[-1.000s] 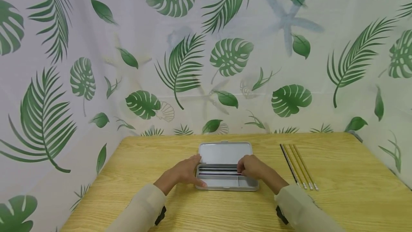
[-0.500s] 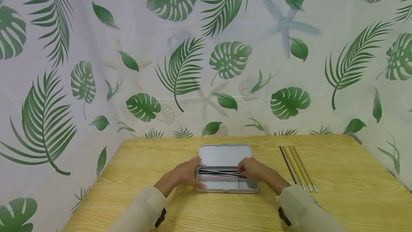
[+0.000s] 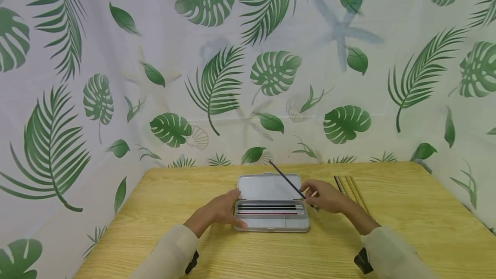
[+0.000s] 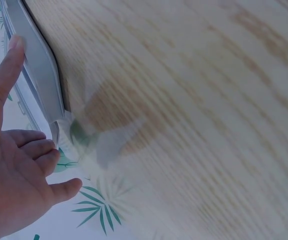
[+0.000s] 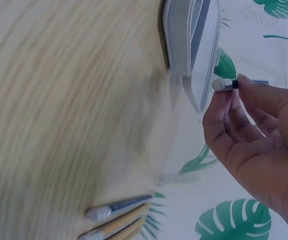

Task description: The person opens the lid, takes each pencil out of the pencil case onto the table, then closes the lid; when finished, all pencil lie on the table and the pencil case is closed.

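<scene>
A grey pencil case (image 3: 257, 229) lies on the table with its lid (image 3: 253, 187) folded back. My left hand (image 3: 220, 210) holds its left end, fingers toward the back and thumb on the front edge. In the left wrist view, the left thumb (image 4: 9, 67) lies straight along the case's side. My right hand (image 3: 326, 197) pinches a dark pencil (image 3: 286, 178) near its white eraser end, just right of the case. That pencil slants up and left over the lid. Black pencils (image 3: 263, 207) and a red-striped pencil (image 3: 267, 213) lie in the case's rear compartment.
Right of the case, a black pencil (image 3: 338, 183) and several yellow pencils (image 3: 359, 193) lie side by side on the wooden table (image 3: 174, 201). Two smaller compartments (image 3: 267, 221) run along the case's front. A leaf-print cloth (image 3: 224, 141) hangs behind the table.
My right hand has lifted the dark pencil out of the case and moved right with it, tilting its far end upward. The left hand stays on the case.
</scene>
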Motion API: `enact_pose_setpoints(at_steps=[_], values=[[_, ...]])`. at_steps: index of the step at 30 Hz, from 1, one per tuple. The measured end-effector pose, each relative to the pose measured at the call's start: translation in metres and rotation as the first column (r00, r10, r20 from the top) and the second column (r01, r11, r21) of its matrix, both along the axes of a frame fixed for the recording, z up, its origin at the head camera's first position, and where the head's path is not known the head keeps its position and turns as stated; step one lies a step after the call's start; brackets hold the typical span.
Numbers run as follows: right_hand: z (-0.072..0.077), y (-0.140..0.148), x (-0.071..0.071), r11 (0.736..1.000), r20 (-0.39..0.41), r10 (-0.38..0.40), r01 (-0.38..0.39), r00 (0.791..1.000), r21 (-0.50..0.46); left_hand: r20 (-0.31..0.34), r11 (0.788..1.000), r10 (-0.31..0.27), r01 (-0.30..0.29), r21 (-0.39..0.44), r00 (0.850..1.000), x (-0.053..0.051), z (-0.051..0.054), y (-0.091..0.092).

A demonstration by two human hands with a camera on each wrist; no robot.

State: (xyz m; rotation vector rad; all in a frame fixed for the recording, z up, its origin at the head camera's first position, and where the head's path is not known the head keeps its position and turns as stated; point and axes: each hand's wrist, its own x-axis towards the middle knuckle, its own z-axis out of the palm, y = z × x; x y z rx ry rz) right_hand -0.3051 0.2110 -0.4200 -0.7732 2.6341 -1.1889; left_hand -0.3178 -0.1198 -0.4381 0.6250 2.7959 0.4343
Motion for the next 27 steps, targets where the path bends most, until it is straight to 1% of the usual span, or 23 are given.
enact_pose_setpoints(at_steps=[2,5,11,14,17,21,24,27], values=[[0.0,0.011,0.002,0.999,0.032,0.0,0.001,0.999,-0.036,-0.002,1.0,0.0,0.0,-0.001,1.0,0.0,0.0,0.0],[-0.001,0.028,0.005,0.998,0.07,-0.026,0.03,0.997,-0.052,0.004,1.0,0.002,-0.002,0.001,1.0,0.0,0.0,-0.001],[-0.004,0.06,0.013,0.988,0.15,-0.126,0.137,0.981,-0.068,0.006,1.0,0.0,0.0,0.004,1.0,0.0,0.0,-0.003],[-0.007,0.077,0.016,0.979,0.172,-0.174,0.188,0.97,-0.071,0.0,1.0,-0.005,0.005,0.001,1.0,0.0,0.0,-0.003],[-0.011,0.094,0.018,0.97,0.178,-0.224,0.236,0.958,-0.051,0.002,1.0,-0.003,0.003,0.003,1.0,0.0,0.001,-0.003],[-0.016,0.113,0.02,0.948,0.166,-0.318,0.319,0.933,0.02,0.009,1.0,0.001,-0.001,0.01,1.0,0.0,0.001,-0.002],[-0.017,0.124,0.021,0.915,0.144,-0.402,0.392,0.904,0.094,0.006,1.0,0.002,-0.002,0.008,1.0,0.0,0.002,-0.002],[-0.018,0.132,0.024,0.883,0.146,-0.465,0.448,0.873,0.138,-0.003,1.0,-0.001,0.001,0.003,1.0,0.0,0.002,-0.002]])
